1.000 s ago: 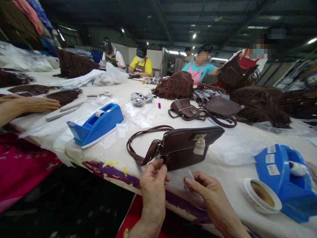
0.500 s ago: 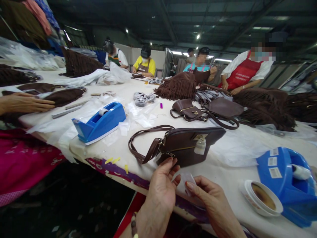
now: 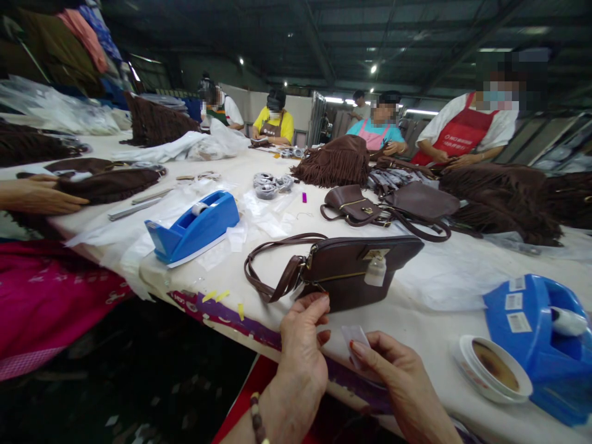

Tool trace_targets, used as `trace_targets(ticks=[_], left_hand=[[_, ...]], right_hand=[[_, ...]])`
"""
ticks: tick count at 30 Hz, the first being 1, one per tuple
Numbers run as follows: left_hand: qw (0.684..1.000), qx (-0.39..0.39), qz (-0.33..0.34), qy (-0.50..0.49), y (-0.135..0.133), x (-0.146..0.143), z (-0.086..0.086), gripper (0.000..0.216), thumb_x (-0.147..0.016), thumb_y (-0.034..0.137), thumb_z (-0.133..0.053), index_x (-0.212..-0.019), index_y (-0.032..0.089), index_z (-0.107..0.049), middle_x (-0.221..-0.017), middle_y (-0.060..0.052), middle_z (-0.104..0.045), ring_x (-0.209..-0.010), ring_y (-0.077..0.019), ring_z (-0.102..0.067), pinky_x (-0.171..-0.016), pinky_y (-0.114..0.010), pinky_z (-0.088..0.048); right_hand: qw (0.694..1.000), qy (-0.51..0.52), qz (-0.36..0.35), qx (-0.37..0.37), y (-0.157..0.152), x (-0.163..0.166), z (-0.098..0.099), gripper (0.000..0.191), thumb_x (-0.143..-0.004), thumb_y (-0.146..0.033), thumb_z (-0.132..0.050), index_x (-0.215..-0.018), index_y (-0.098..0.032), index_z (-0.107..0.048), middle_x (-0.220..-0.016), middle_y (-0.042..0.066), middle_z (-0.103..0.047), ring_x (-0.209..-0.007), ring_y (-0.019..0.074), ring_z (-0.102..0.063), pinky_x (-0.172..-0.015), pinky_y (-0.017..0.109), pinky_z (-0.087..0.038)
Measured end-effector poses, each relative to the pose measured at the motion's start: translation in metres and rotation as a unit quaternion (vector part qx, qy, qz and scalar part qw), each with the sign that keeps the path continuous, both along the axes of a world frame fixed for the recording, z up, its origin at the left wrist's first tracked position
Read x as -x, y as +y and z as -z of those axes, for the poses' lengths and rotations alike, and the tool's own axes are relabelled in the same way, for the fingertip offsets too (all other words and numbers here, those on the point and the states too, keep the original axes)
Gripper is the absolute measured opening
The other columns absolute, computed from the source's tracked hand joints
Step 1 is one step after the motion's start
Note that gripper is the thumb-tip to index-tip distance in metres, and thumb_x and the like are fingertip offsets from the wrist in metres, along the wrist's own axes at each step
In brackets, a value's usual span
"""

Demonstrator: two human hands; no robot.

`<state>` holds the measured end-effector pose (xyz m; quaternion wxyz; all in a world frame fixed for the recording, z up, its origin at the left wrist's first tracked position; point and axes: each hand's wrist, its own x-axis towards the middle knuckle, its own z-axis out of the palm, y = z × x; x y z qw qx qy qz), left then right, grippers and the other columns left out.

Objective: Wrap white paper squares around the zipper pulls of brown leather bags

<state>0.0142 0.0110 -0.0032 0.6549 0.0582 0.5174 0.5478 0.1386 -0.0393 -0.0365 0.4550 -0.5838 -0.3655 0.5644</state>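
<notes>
Now right hand (image 3: 393,377) pinches slip (image 3: 354,337) near bag (image 3: 351,271); left hand (image 3: 300,354) open, empty; I'd keep slip flat.

**Materials and finishes around the pinch**

Small translucent white film scrap (image 3: 354,336): thin, faint gloss, pinched in the right hand (image 3: 393,376). Just beyond the grip, a dark brown smooth leather-look handbag (image 3: 351,274) with low sheen. Its gold metal clasp (image 3: 374,253) is shiny, with a cloudy plastic wrap (image 3: 375,271) below it. Under the grip, a white matt cloth table cover (image 3: 416,327). Right of the grip, a blue glossy hard-plastic tape dispenser (image 3: 541,345) with white paper barcode labels (image 3: 515,322), and a white glossy round lid (image 3: 490,370). Beyond-right, a clear crinkled plastic sheet (image 3: 444,274). Far beyond, a brown fringed suede-look bag (image 3: 333,161), matt and fuzzy. On the left hand (image 3: 300,351) wrist, a brown beaded bracelet (image 3: 257,419), polished.
</notes>
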Motion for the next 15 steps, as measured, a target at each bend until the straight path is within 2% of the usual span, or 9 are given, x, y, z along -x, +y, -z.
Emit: trace_targets(ticks=[4, 7, 11, 13, 15], left_hand=[[0.978, -0.089, 0.018, 0.187, 0.010, 0.001, 0.011, 0.021, -0.063, 0.035, -0.067, -0.061, 0.016, -0.059, -0.057, 0.001, -0.057, -0.053, -0.0108, -0.046, -0.053, -0.025, -0.034], [0.929, -0.134, 0.048, 0.341, 0.016, 0.007, 0.018, 0.032, -0.064, 0.046, -0.065, -0.051, 0.018, -0.055, -0.050, -0.001, -0.056, -0.051, -0.0144, -0.047, -0.058, -0.029, -0.034], [0.829, -0.145, 0.035, 0.538, 0.016, 0.013, 0.020, 0.028, -0.067, 0.044, -0.064, -0.054, 0.020, -0.057, -0.053, -0.003, -0.058, -0.056, -0.0193, -0.051, -0.061, -0.031, -0.032], [0.808, -0.163, -0.005, 0.566, 0.016, 0.012, 0.021, 0.022, -0.068, 0.039, -0.064, -0.058, 0.020, -0.058, -0.056, -0.003, -0.059, -0.058, -0.0206, -0.052, -0.062, -0.032, -0.032], [0.801, -0.188, -0.037, 0.567, 0.015, 0.010, 0.024, 0.015, -0.070, 0.032, -0.063, -0.062, 0.021, -0.059, -0.062, -0.004, -0.061, -0.063, -0.0216, -0.053, -0.066, -0.032, -0.033]], right_hand=[[1.000, -0.007, 0.009, -0.011, -0.002, 0.001, -0.003, 0.032, -0.062, -0.045, -0.074, -0.063, -0.015, -0.062, -0.058, -0.002, -0.057, -0.056, 0.0101, -0.044, -0.055, 0.021, -0.032], [1.000, -0.006, 0.018, -0.020, -0.003, 0.002, -0.005, 0.033, -0.062, -0.046, -0.073, -0.063, -0.014, -0.062, -0.056, -0.003, -0.055, -0.055, 0.0097, -0.042, -0.054, 0.021, -0.031], [1.000, -0.005, 0.001, -0.016, -0.006, 0.002, -0.004, 0.035, -0.062, -0.047, -0.073, -0.064, -0.015, -0.061, -0.057, -0.002, -0.055, -0.055, 0.0098, -0.042, -0.054, 0.021, -0.030], [1.000, 0.003, 0.003, -0.013, -0.008, 0.003, -0.004, 0.035, -0.061, -0.048, -0.073, -0.064, -0.015, -0.061, -0.057, -0.002, -0.056, -0.055, 0.0102, -0.042, -0.053, 0.021, -0.030], [1.000, 0.008, 0.008, -0.008, -0.010, 0.004, -0.005, 0.036, -0.060, -0.049, -0.073, -0.063, -0.015, -0.060, -0.056, -0.002, -0.055, -0.053, 0.0106, -0.042, -0.051, 0.022, -0.029]])
